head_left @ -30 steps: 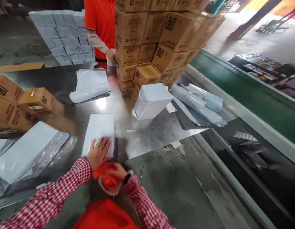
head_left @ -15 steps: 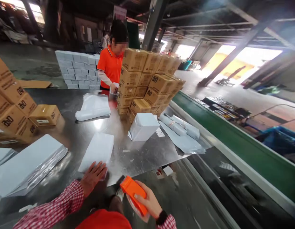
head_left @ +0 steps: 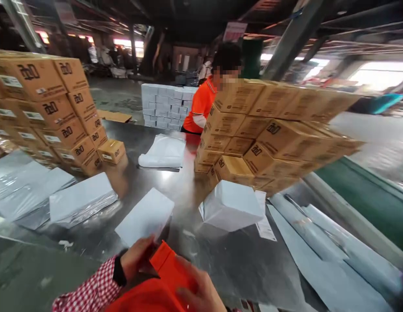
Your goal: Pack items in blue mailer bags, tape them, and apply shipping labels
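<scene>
The right hand (head_left: 196, 291) is gripping an orange tape dispenser (head_left: 170, 271) at the bottom edge of the view, its fingers curling over the near side of the tool. The left hand (head_left: 138, 259) is pressing against the dispenser's far side, fingers bent around the orange body — so both hands are grasping the same tool, low in front of the person's red-checked sleeve (head_left: 90, 290).

Just beyond the dispenser a flat white wrapped parcel (head_left: 145, 215) is lying on the steel table (head_left: 227, 264), its near corner almost touching the left hand. To the right of that parcel a thicker white-wrapped box (head_left: 232, 205) is sitting, with a paper slip (head_left: 264, 225) beside it. Behind the box a stack of brown cartons (head_left: 269, 130) is rising, and a co-worker in an orange shirt (head_left: 201, 106) is standing at its far side. Left of the flat parcel a pile of grey mailer bags (head_left: 80, 200) is resting — beyond them more brown cartons (head_left: 48, 108) are piled. A folded white bag (head_left: 164, 151) is lying further back on the table.
</scene>
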The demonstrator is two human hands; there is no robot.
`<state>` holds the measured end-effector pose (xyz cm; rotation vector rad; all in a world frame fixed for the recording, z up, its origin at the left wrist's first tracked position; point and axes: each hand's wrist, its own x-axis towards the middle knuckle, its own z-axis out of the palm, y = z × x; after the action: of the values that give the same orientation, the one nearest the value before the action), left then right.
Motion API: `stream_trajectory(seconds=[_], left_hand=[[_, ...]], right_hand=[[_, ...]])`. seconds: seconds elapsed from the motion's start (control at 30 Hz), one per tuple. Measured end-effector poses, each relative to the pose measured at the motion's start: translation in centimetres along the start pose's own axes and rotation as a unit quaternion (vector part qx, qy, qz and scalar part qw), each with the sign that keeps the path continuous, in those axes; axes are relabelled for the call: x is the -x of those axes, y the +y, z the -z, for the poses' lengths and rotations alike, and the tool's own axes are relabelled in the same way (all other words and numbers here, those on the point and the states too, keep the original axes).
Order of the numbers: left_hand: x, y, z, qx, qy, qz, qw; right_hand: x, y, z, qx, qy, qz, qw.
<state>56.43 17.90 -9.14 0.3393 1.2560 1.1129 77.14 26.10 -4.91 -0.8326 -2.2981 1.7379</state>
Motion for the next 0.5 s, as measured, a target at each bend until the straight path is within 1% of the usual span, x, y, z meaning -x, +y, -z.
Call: stream_trajectory(seconds=[0.07, 0.13, 0.2, 0.3, 0.37, 0.43, 0.5], left_hand=[[-1.0, 0.4, 0.5, -0.062, 0.066, -0.040, 0.995], [-2.1, 1.5, 1.7, -0.125, 0.118, -0.068, 0.983], [-3.1, 3.6, 4.1, -0.151, 0.144, -0.081, 0.975], [-4.7, 7.3, 9.3, -0.190, 0.203, -0.112, 0.954], [-6.2, 9.1, 12.6, -0.221, 0.238, -0.124, 0.938], [-8.2, 9.6, 14.8, -0.254, 0.253, -0.114, 0.927], [-10.3, 8.9, 15.7, -0.296, 0.254, -0.084, 0.917]], right_hand=[[-1.4, 0.1, 0.3, 0.021, -0.004, 0.001, 1.000], [-2.5, -0.1, 0.7, 0.035, -0.004, -0.020, 0.999], [-3.3, -0.3, 1.5, 0.049, -0.009, -0.046, 0.998], [-4.4, -0.5, 2.9, 0.079, -0.015, -0.062, 0.995], [-5.6, -0.4, 3.3, 0.097, -0.013, -0.063, 0.993], [-7.2, -0.1, 3.2, 0.116, -0.005, -0.059, 0.992], [-9.0, 0.4, 2.7, 0.148, 0.004, -0.066, 0.987]])
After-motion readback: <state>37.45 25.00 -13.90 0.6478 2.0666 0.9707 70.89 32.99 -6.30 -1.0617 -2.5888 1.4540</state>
